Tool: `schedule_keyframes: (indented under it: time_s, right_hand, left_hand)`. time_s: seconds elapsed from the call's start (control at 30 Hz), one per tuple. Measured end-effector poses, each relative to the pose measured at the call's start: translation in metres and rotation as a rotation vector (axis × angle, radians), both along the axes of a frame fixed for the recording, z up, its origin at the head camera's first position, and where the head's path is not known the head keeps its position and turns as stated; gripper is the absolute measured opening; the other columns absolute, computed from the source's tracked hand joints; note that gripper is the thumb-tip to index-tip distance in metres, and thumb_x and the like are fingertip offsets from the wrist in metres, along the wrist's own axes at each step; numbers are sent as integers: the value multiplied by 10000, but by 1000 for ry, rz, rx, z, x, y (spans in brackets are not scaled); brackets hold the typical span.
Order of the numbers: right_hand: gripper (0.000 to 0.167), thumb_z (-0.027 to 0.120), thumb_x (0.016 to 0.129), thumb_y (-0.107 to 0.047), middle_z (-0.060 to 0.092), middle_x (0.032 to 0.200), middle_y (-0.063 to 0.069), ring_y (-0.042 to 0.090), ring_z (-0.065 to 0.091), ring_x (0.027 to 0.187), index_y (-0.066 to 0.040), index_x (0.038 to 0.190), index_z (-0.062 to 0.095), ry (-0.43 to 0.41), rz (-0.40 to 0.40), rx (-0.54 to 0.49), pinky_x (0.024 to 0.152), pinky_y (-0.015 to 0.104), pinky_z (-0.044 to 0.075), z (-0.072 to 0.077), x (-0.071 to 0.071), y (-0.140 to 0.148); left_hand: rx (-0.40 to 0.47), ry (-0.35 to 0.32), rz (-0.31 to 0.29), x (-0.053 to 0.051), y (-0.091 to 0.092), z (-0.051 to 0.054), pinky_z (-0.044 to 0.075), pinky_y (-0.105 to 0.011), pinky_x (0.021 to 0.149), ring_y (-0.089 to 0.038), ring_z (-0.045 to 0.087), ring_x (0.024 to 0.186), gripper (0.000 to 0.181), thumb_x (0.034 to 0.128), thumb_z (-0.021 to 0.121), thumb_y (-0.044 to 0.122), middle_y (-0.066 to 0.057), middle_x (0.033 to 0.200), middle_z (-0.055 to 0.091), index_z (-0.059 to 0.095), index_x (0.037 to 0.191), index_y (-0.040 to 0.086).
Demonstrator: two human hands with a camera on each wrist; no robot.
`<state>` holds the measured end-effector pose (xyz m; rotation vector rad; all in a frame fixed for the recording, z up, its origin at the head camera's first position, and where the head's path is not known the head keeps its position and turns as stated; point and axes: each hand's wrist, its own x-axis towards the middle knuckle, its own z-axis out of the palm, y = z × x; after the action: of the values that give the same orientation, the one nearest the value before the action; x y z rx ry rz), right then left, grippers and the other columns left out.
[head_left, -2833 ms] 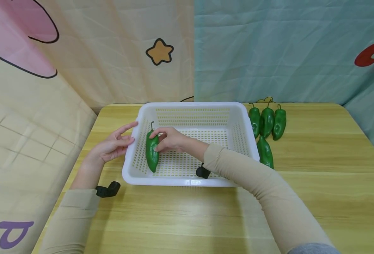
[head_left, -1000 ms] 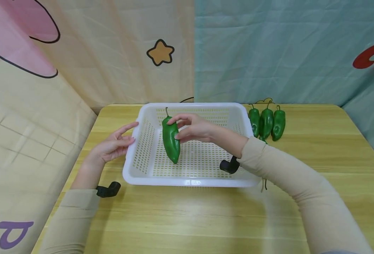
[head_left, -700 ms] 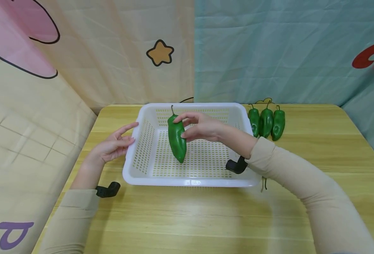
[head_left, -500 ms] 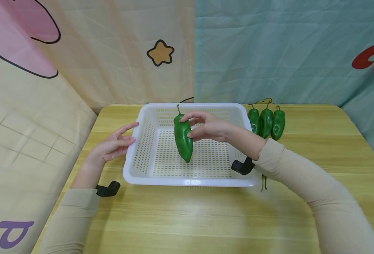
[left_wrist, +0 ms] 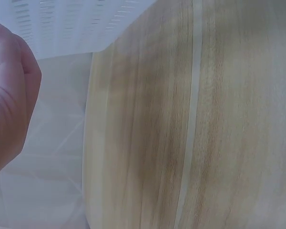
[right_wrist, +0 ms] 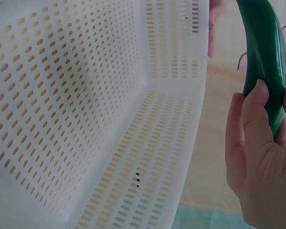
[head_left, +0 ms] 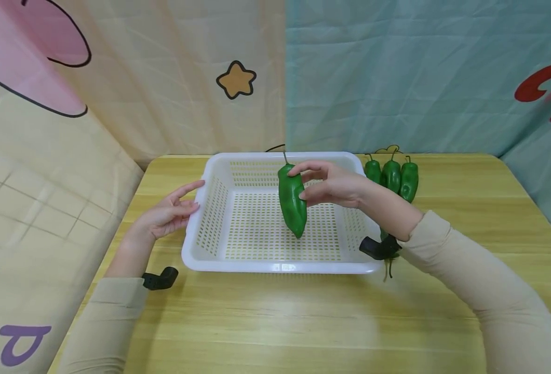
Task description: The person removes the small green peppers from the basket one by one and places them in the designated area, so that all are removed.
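My right hand (head_left: 333, 184) pinches a green pepper (head_left: 292, 202) between thumb and fingers, stem up, over the right half of a white perforated plastic basket (head_left: 282, 267). In the right wrist view the same pepper (right_wrist: 267, 47) rises from my fingers, apart from the basket's rim. At the basket's left rim my left hand (head_left: 165, 213) rests its fingertips and thumb against the outside, none of them inside. The left wrist view catches only part of that hand (left_wrist: 12, 90), below the basket's slotted wall (left_wrist: 76, 24).
Three green peppers (head_left: 391, 176) lie side by side past the basket's back right corner. More pepper and stems (head_left: 390, 269) show below them, mostly hidden by my right wrist. The wooden table (head_left: 275, 322) meets printed cloth curtains (head_left: 373, 78) behind.
The right hand first grips the pepper low at the basket's left end, then lifts it and carries it right, past the middle. The left hand and basket stay put.
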<state>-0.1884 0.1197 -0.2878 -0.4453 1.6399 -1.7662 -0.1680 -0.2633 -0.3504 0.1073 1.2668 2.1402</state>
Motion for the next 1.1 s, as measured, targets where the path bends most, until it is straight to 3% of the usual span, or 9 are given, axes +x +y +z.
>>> schedule_keyframes:
  time_s: [0.27,0.57,0.77,1.1]
  right_hand:
    - [391,534,839,136,470,1150,175,234,624,874,-167,1077,605,-4,11,-14,774,384,552,2,2,23]
    - [362,540,867,107,465,1158,162,223,622,901,-149,1119,590,45,0,-46,794,374,548,2,5,54]
    - [364,528,876,110,456,1182,145,218,618,917,-140,1136,584,43,1,-85,808,382,542,-1,8,72]
    - [359,509,889,97,465,1196,127,215,615,950,-143,1145,585,62,-43,-65,839,399,530,-5,15,98]
  left_hand:
    - [-42,3,7,1,0,1,555,-335,768,-243,641,937,494,942,451,-72,-141,1037,629,322,1347,180]
    - [-131,54,9,1,1,5,560,-319,753,-229,650,906,478,938,467,-64,-129,1002,640,362,1329,191]
    - [-109,40,8,0,2,5,560,-328,752,-236,648,913,485,937,465,-67,-134,1011,634,349,1336,185]
    - [-85,41,8,1,1,4,559,-333,754,-238,647,917,475,944,441,-75,-131,1019,633,359,1331,187]
